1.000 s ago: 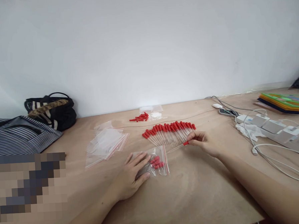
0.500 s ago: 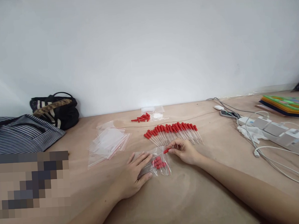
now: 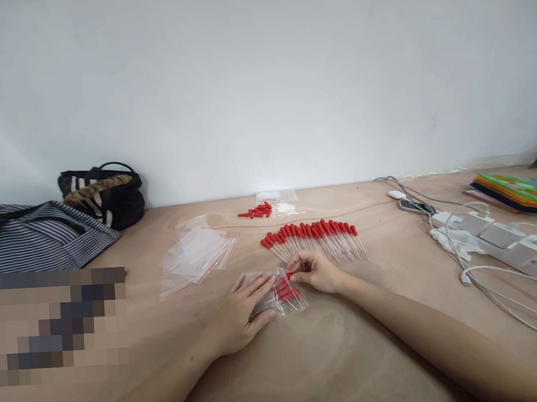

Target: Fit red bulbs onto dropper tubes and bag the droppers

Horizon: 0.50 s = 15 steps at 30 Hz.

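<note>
A clear zip bag (image 3: pixel 296 307) lies flat in front of me with several red rubber dropper bulbs (image 3: pixel 286 292) in it. My left hand (image 3: pixel 248 310) rests flat over the bag's left part, fingers stretched out. Between thumb and fingertips of my right hand (image 3: pixel 315 272) is another red dropper bulb, mostly hidden, at the bag's opening on its upper right. Just beyond the right hand, a row of slim clear droppers (image 3: pixel 338 245) with red bulbs fans out on the table.
A stack of clear zip bags (image 3: pixel 194 253) lies to the left. Loose red bulbs (image 3: pixel 257 211) sit farther back by another plastic bag (image 3: pixel 277 197). At right are a power strip with chargers (image 3: pixel 499 234), cables and colourful sheets (image 3: pixel 517 191). Striped (image 3: pixel 49 236) and black bags (image 3: pixel 127 199) stand left.
My right hand has moved left, bringing the red dropper bulb into the zip bag's opening. My left hand stays flat on the bag. The view has shifted slightly.
</note>
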Tool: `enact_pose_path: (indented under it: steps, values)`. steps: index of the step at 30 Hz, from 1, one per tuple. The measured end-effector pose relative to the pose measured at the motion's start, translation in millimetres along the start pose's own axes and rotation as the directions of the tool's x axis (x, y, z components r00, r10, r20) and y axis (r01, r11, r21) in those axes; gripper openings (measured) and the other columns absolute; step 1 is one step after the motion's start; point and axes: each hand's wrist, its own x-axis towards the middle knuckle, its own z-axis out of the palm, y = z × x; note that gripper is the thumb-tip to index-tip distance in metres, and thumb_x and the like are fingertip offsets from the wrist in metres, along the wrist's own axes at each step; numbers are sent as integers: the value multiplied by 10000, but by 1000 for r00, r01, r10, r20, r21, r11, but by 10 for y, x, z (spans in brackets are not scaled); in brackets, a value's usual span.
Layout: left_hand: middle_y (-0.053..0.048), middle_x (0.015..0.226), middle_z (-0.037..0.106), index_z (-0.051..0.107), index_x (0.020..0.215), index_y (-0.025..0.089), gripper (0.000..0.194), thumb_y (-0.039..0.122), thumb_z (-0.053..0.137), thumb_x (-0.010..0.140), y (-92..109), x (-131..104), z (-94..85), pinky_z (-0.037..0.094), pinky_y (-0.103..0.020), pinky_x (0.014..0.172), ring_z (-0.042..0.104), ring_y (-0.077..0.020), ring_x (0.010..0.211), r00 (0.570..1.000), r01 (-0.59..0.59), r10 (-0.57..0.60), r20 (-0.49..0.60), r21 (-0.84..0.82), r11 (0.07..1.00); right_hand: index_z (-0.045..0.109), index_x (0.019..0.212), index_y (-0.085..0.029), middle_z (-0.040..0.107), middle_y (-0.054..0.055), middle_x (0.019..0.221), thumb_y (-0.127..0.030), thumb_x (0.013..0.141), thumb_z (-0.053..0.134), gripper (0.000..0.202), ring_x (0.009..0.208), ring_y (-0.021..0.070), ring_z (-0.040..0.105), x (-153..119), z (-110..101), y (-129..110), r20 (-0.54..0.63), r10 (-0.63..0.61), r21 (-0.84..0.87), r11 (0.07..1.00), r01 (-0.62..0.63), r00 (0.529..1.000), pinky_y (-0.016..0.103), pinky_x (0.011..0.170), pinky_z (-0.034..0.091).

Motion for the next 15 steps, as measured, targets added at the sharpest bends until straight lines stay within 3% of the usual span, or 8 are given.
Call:
enact_pose_path:
  steps: [2, 4, 7, 10, 15]
  values:
    - [-39, 1390, 315, 235, 1348, 239, 523, 445, 328, 876, 1, 3, -1, 152, -475, 1054, 255, -212, 1280, 1000, 2, -2, 7, 8, 1000, 591, 832, -148, 621, 25, 758, -185, 682, 613, 156, 660, 124, 571, 33, -7, -36, 10, -29, -119, 992, 30, 1000, 265, 622, 460]
    - [-45, 1386, 321, 240, 1347, 237, 524, 448, 327, 876, 3, 6, -2, 161, -474, 1052, 261, -213, 1278, 1000, 4, -4, 7, 11, 1000, 600, 941, -165, 610, 65, 964, -132, 697, 582, 247, 772, 141, 575, 62, -15, -91, 32, -107, -275, 955, 112, 994, 279, 666, 461]
    - [-51, 1383, 324, 243, 1347, 231, 527, 446, 333, 874, 4, 8, -1, 170, -480, 1048, 264, -220, 1276, 1000, 7, -7, 2, 6, 1000, 573, 1069, -200, 548, 72, 1131, -76, 724, 517, 370, 963, 166, 535, 85, -27, -176, 174, -206, -401, 878, 260, 963, 304, 792, 436]
    - [-43, 1387, 316, 227, 1352, 235, 531, 441, 336, 874, -3, 4, 3, 169, -479, 1049, 256, -220, 1279, 1000, 2, -2, -7, -1, 1000, 592, 1050, -196, 610, 53, 981, -108, 735, 520, 335, 888, 157, 559, 73, -19, -216, 247, -193, -414, 865, 283, 950, 286, 778, 439]
    - [-28, 1402, 278, 169, 1364, 252, 548, 445, 326, 877, -9, -7, -2, 165, -478, 1051, 232, -218, 1288, 1000, -15, 15, 23, 2, 1000, 646, 877, -176, 597, 37, 819, -232, 707, 610, 182, 693, 127, 553, 4, 62, -188, 70, -166, -406, 896, 180, 984, 234, 623, 444]
